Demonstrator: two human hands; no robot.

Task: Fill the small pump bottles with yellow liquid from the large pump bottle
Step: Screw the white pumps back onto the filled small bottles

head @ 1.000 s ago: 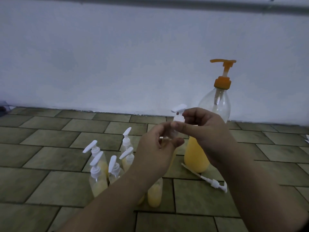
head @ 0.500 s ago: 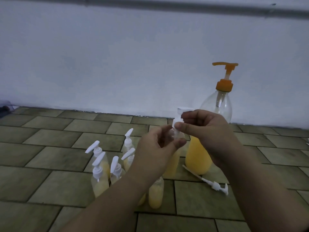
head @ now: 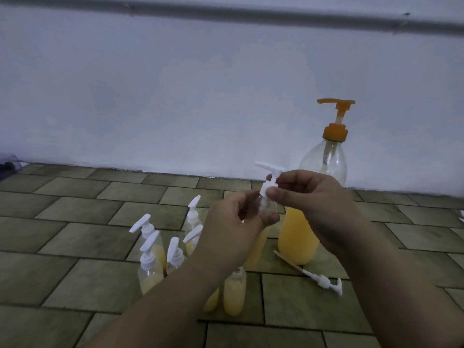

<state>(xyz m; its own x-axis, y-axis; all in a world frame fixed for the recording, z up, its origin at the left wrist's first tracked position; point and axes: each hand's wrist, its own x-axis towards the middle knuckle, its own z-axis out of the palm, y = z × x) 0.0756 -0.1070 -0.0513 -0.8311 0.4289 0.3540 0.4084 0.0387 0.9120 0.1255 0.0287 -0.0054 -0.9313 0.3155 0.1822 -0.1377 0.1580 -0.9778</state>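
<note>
Left hand [head: 236,222] grips small bottle [head: 263,205] by its neck; right hand [head: 308,197] pinches white pump cap [head: 270,180] atop it. Large pump bottle [head: 301,237] stands just behind both hands.

Head-worn view, forward and down, close over tiled floor [head: 75,247].

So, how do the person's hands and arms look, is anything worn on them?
Both arms are bare up to the frame's lower edge: no sleeves show. The left hand and the right hand wear no gloves, and no ring, watch or bracelet can be seen. The nails look short and unpainted, though the light is dim.
</note>
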